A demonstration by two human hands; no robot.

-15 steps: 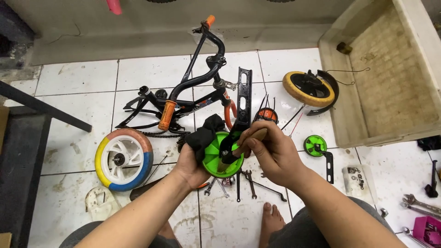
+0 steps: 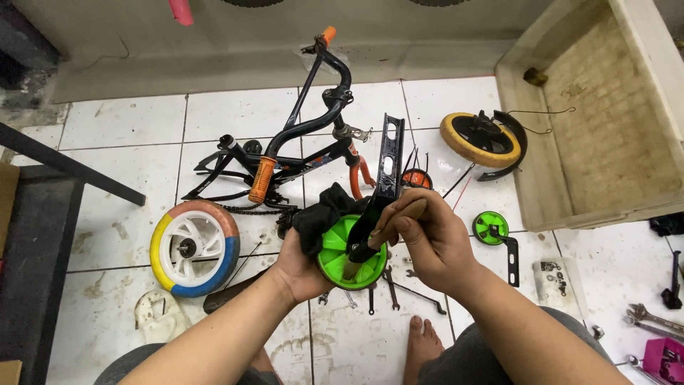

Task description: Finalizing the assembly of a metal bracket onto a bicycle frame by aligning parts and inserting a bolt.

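Change: since half a second ago both hands hold much the same pose; the right hand has shifted slightly lower over the wheel's hub.
Left hand: left hand [image 2: 303,267] comes in from the lower left, palm up, cupping the green training wheel [image 2: 340,258] from below and behind, with a black rag [image 2: 318,217] bunched against its fingers.
Left fingers: curled around the wheel's rim and the rag, holding both.
Right hand: right hand [image 2: 427,239] reaches from the lower right, wrist bent, knuckles up.
Right fingers: closed around a wooden-handled brush [image 2: 388,229], its tip at the wheel's hub.
Bracket: black metal bracket [image 2: 385,171] rises upright from the wheel.
Wheel's place: held above the tiled floor [image 2: 128,121], in front of the small bicycle frame [image 2: 299,153].
Around: multicoloured wheel [image 2: 194,247] lies left; second green wheel [image 2: 491,227] right; yellow-tyred wheel [image 2: 479,139] beyond.
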